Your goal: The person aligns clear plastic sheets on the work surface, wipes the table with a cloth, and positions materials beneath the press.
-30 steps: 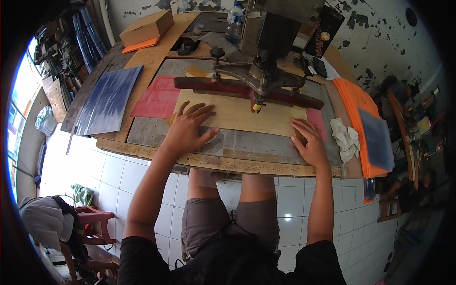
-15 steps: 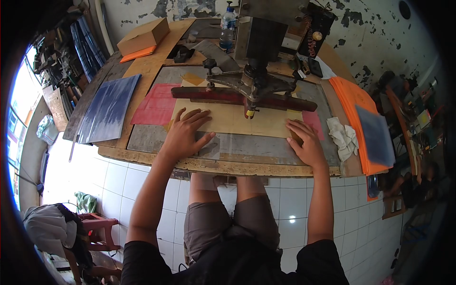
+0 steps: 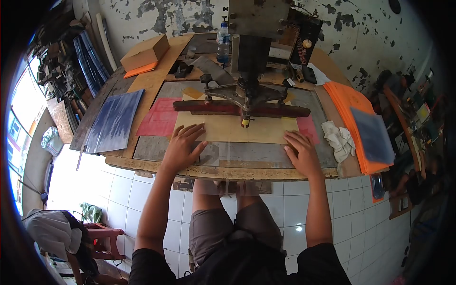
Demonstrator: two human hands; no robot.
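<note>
While both your hands are reaching over the bench (image 3: 213, 172), a cardboard box (image 3: 145, 53) is sitting at the far left, and a blue sheet (image 3: 115, 122) is lying nearer you, well apart from your left hand (image 3: 183, 147). A pink sheet (image 3: 159, 116) is lying just beyond that hand. Your left hand is spreading palm down, thumb apart from the fingers, and is gripping nothing; its fingertips are resting over the near left part of the pale yellow sheet (image 3: 228, 133). That sheet is stretching between your two hands, a little farther from you than your palms, and its far side is running beneath the red-brown bar (image 3: 213, 108) of the press. Your right hand (image 3: 302, 153) is lying palm down too, thumb slightly apart, its fingertips reaching the sheet's near right corner, and it is clamping nothing. A pink piece (image 3: 308, 128) is showing just beyond those fingers. Farther right, a crumpled white cloth (image 3: 338, 141) is lying near your hand, and beside it an orange stack (image 3: 347, 99) is bearing a bluish clear sheet (image 3: 373, 135).
</note>
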